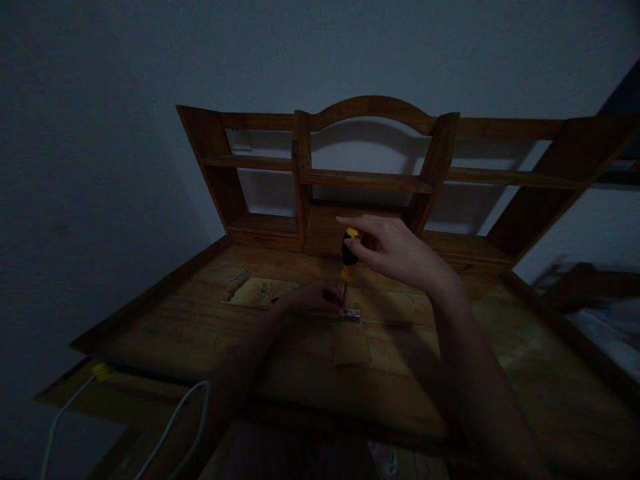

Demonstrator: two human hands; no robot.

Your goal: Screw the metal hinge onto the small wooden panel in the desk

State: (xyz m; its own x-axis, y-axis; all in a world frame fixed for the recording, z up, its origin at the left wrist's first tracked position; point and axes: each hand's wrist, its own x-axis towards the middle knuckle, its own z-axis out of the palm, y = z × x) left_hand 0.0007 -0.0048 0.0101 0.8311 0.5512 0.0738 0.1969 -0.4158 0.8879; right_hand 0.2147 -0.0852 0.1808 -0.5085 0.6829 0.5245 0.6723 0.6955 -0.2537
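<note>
Yellow-and-black screwdriver upright on small metal fitting, both hands in

Screwdriver [349,272] is near vert., tip down, approx. mid-desk. Handle: blk grip section w/ bright yellow at top & a yellow collar at bottom; thin dark metal shaft below. Tip meets or sits just beside the metal fitting [353,315]; too dark to tell which. Fitting is small, silvery, roughly rect., w/ a few dark spots, prob. holes; catches a bit of light.

R hand [393,243] comes in from above: thumb & fingers closed round upper handle, one finger stretched out over the top. L hand [320,298] is low, fingers curled by the shaft & the fitting's L edge; can't tell if it's pinching anything.

Pale wood piece [351,347], approx. rect., lies right under/in front of fitting. Wood strip [250,291] runs off to the L, pale w/ dark rough patches; thin metal item [237,275] beside its far L end. All on the brown wooden desk [200,337], w/ wooden shelf unit [370,179] at the back. White cable [175,417] loops at near L. Light v. dim.
</note>
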